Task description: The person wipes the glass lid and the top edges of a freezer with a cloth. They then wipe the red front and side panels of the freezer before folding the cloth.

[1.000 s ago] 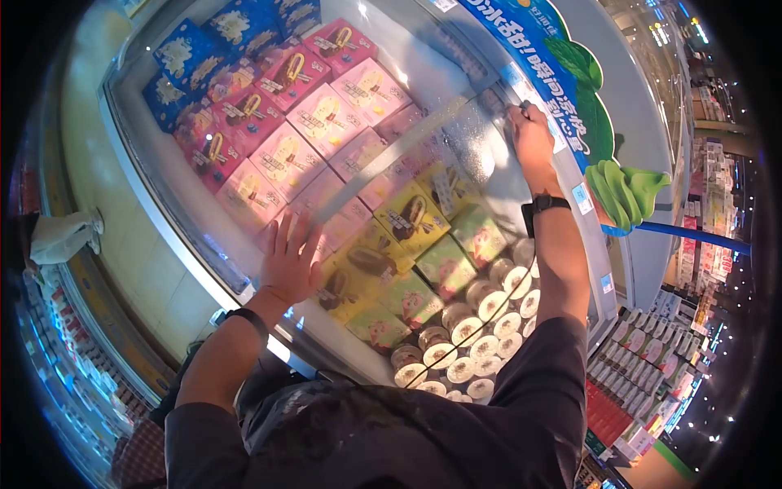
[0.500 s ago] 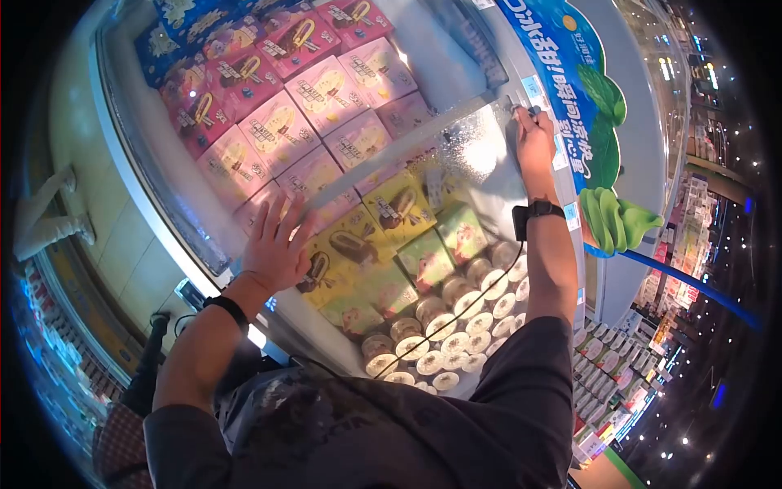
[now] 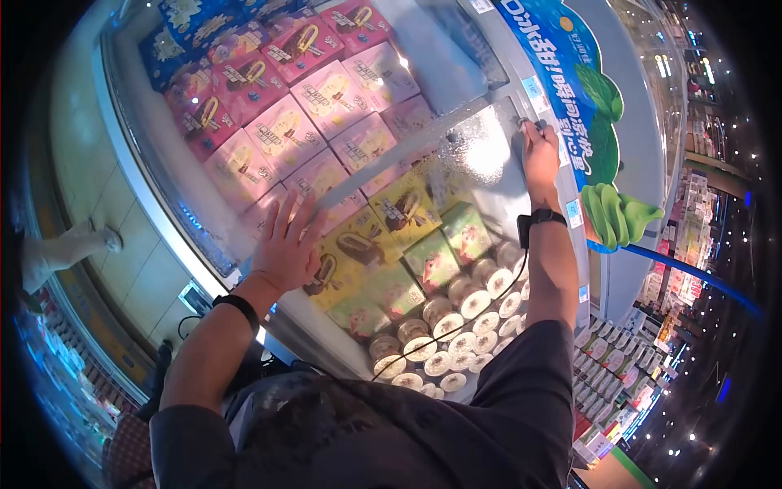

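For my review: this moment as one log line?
left hand spread over freezer glass | right hand curled at rim, grip unclear | below: pink boxes, yellow boxes, round tubs

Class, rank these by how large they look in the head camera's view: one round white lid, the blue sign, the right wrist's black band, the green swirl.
1. Blue sign
2. Green swirl
3. Black band
4. Round white lid
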`<move>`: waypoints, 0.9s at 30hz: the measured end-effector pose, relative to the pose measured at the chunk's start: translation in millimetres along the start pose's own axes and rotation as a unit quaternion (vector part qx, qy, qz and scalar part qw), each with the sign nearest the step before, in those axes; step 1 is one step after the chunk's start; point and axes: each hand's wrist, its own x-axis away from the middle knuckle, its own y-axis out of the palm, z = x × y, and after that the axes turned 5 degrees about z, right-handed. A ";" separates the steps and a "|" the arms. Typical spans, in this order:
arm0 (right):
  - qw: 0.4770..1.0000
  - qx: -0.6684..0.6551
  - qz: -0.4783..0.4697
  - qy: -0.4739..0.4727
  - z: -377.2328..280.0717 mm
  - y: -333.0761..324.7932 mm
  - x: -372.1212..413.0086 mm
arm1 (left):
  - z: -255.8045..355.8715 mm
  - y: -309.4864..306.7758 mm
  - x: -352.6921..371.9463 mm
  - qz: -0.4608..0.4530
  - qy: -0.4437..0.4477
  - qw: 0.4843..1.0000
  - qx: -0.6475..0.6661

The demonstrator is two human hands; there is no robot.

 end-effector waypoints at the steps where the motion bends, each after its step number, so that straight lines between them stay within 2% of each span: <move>1: 1.000 0.023 -0.007 0.012 2.9 -2.1 5.0 | 0.0 1.6 -0.6 -0.001 0.001 1.000 0.003; 8: 1.000 0.018 0.015 -0.009 -30.3 17.0 -38.0 | -1.1 4.4 1.0 0.011 0.006 1.000 -0.006; 11: 0.998 -0.019 0.022 0.051 -20.8 32.3 -37.7 | -5.3 3.1 2.9 -0.004 0.007 1.000 -0.020; 12: 0.999 -0.010 0.037 0.000 -16.1 24.9 -26.0 | -1.5 5.7 3.8 -0.008 0.003 1.000 -0.028; 15: 0.999 0.005 0.026 0.040 10.2 -1.7 18.9 | -1.5 2.6 1.9 -0.028 0.014 0.998 -0.046; 17: 0.998 0.030 0.019 0.054 49.9 -11.9 61.1 | 0.0 1.5 1.8 -0.046 0.022 0.998 -0.046; 19: 0.986 -0.017 -0.005 0.163 102.5 -18.7 116.4 | 3.8 2.1 -0.5 -0.034 0.011 0.997 -0.062; 21: 0.991 0.067 0.067 0.090 138.6 -48.7 179.2 | 3.8 4.7 0.6 -0.030 0.016 0.998 -0.054; 25: 0.955 0.117 0.024 0.273 210.6 -93.5 297.0 | 6.3 4.4 1.7 -0.020 0.031 0.997 -0.071; 26: 0.953 0.119 0.028 0.278 219.1 -102.7 307.7 | 5.6 6.3 1.4 -0.007 0.035 0.996 -0.077; 27: 0.926 0.131 0.026 0.353 223.7 -108.7 318.8 | 6.1 6.3 0.6 0.004 0.038 0.996 -0.084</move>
